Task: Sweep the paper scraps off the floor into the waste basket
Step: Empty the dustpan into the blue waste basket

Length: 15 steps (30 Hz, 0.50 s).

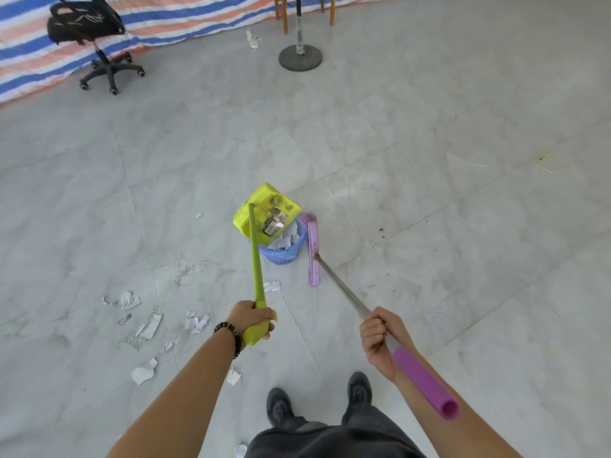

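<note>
My left hand (254, 320) grips the long green handle of a yellow-green dustpan (261, 209). The pan is tilted over a small blue waste basket (285, 254), with dark scraps sliding from it. White crumpled paper fills the basket. My right hand (375, 335) holds the metal shaft of a purple broom (313, 249), whose head stands just right of the basket. Several white paper scraps (148, 327) lie on the grey tile floor at the lower left, and one crumpled piece (271, 285) lies just in front of the basket.
A black office chair (99, 38) stands at the far left on a striped tarp (29, 51). A round stand base (300, 57) and wooden chair legs (281, 14) are at the far middle, with a scrap (253, 39) nearby. My shoes (317, 401) are at the bottom.
</note>
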Tool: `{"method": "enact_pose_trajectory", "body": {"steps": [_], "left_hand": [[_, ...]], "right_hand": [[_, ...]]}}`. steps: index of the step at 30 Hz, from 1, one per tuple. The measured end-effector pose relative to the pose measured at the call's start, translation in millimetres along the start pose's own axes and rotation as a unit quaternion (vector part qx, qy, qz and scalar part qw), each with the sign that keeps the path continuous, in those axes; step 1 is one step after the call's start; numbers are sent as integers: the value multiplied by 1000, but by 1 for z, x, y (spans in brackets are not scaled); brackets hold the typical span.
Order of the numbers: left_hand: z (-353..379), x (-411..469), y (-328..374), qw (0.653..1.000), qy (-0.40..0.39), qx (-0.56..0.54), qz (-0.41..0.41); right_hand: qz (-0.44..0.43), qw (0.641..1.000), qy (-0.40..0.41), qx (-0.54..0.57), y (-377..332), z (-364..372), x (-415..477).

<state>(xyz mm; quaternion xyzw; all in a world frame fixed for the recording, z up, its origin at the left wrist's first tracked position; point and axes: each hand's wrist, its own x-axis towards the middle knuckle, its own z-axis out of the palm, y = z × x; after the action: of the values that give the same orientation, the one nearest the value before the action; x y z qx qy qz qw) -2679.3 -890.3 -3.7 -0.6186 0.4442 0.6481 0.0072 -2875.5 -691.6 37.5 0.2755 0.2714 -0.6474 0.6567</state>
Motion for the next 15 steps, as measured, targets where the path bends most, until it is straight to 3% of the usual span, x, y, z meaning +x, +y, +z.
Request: {"method": "enact_pose_trajectory", "body": {"steps": [4, 8, 15], "left_hand": [[3, 1, -2, 1000, -2, -12, 5], [-2, 2, -2, 1000, 5, -6, 15], [-4, 6, -2, 1000, 0, 27, -4]], "right_hand": [[-12, 999, -22, 28, 4, -6, 6], [-10, 1000, -5, -13, 7, -10, 4], [-5, 986, 128, -104, 2, -5, 12]]}}
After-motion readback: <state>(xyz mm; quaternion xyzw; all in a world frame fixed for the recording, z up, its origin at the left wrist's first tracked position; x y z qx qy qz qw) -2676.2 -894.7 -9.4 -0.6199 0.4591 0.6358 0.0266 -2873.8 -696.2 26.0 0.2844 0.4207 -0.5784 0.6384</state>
